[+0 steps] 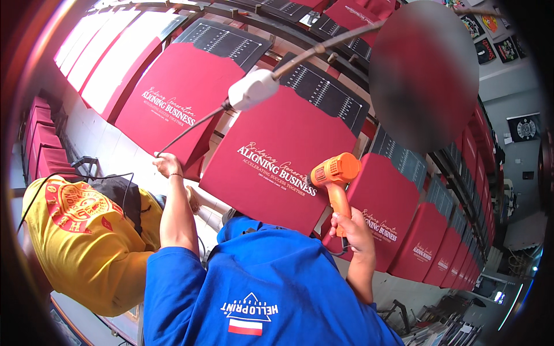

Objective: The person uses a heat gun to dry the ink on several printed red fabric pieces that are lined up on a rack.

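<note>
Strong light from the upper left whitens the red cloths [124,57] there; one oval patch [424,75] is blurred; the dark rim bends edges.

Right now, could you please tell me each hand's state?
Left hand: closed, seemingly pinching the dark cable.
Right hand: closed, holding the orange heat gun.

A short-sleeved blue shirt [277,265] bears white lettering [252,308], a triangular outline [251,297] and a white-and-red rectangle [245,328]. A thin band [175,175] circles the left wrist [176,180].
</note>
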